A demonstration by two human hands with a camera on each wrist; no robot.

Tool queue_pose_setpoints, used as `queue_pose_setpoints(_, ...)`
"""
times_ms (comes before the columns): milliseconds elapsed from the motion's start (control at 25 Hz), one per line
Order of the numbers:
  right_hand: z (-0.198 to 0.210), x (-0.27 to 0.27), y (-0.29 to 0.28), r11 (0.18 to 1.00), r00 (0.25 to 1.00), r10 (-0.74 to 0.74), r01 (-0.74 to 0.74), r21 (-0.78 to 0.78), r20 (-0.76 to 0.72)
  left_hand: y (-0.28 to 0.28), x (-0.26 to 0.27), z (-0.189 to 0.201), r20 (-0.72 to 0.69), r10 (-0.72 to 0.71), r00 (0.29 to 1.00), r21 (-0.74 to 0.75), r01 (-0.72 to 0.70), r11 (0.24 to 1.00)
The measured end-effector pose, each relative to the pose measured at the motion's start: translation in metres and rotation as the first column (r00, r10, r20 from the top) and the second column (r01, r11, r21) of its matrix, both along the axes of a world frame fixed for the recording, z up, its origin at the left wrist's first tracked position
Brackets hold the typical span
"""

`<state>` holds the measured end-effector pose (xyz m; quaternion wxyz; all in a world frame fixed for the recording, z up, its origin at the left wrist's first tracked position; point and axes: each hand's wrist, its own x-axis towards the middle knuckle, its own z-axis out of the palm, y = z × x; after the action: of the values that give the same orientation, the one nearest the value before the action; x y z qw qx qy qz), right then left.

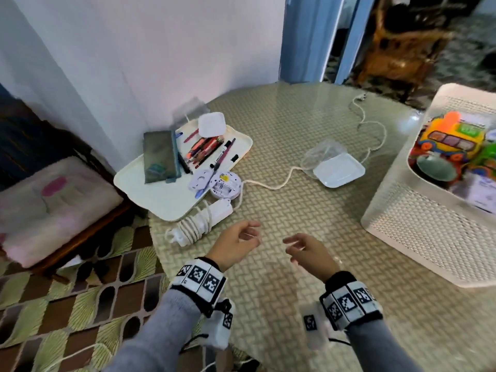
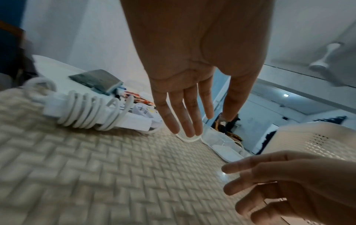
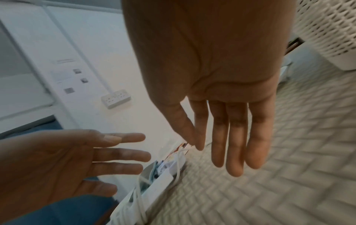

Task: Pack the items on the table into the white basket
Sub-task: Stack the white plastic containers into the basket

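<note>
The white basket (image 1: 418,232) stands at the table's right edge with toys, including a yellow toy bus (image 1: 451,138), inside it. A white power strip wrapped in its cord (image 1: 201,224) lies near the table's left edge, just left of my left hand (image 1: 241,242). My right hand (image 1: 303,247) hovers beside it over the table's front middle. Both hands are empty with relaxed fingers, palms turned toward each other. A cream tray (image 1: 161,200) holds pens, a dark pencil case (image 1: 159,157) and a round white device (image 1: 225,185). A clear container with a white lid (image 1: 338,170) sits mid-table.
A thin white cable (image 1: 373,130) snakes across the far side of the woven-pattern table (image 1: 295,304). A cushioned chair (image 1: 53,200) is at the left, beyond the table's edge. A white wall rises behind the tray. A wooden chair (image 1: 402,49) stands in the doorway beyond.
</note>
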<state>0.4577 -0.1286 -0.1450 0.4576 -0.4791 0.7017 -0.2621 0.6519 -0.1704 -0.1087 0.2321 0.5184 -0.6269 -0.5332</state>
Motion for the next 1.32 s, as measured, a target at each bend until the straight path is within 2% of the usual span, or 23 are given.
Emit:
queue_pose_setpoints(200, 0.003, 0.014, -0.002, 0.977, 0.976, -0.211, 0.212, -0.01, 0.049, -0.04, -0.005, 0.005, 0.003, -0.177, 0.984, -0.021, 0.177, 0.984)
queue_pose_setpoints(440, -0.002, -0.013, -0.015, 0.926, 0.917, -0.376, 0.374, 0.04, 0.131, -0.09, -0.048, 0.002, 0.017, -0.329, 0.944, -0.028, 0.329, 0.944)
queue_pose_setpoints(600, -0.009, -0.045, -0.043, 0.886, 0.863, -0.463, 0.459, 0.071, 0.202, -0.127, -0.089, -0.002, 0.018, -0.325, 0.945, -0.058, 0.326, 0.944)
queue_pose_setpoints(760, -0.011, -0.077, -0.085, 0.793, 0.746, -0.596, 0.606, 0.069, 0.297, -0.167, -0.126, -0.009, 0.049, -0.269, 0.962, -0.08, 0.272, 0.959)
queue_pose_setpoints(880, -0.014, -0.095, -0.119, 0.719, 0.656, -0.669, 0.69, 0.081, 0.35, -0.195, -0.148, -0.021, 0.06, -0.22, 0.974, -0.037, 0.222, 0.974)
queue_pose_setpoints(1040, -0.025, -0.112, -0.155, 0.655, 0.595, -0.717, 0.753, 0.059, 0.364, -0.226, -0.174, -0.032, 0.055, -0.177, 0.983, 0.002, 0.177, 0.984)
queue_pose_setpoints(1120, -0.029, -0.117, -0.168, 0.637, 0.575, -0.73, 0.768, 0.064, 0.37, -0.239, -0.184, -0.037, 0.062, -0.168, 0.984, 0.018, 0.167, 0.986)
queue_pose_setpoints(1320, -0.038, -0.122, -0.192, 0.675, 0.629, -0.718, 0.734, 0.076, 0.297, -0.268, -0.199, -0.053, 0.079, -0.218, 0.973, 0.062, 0.213, 0.975)
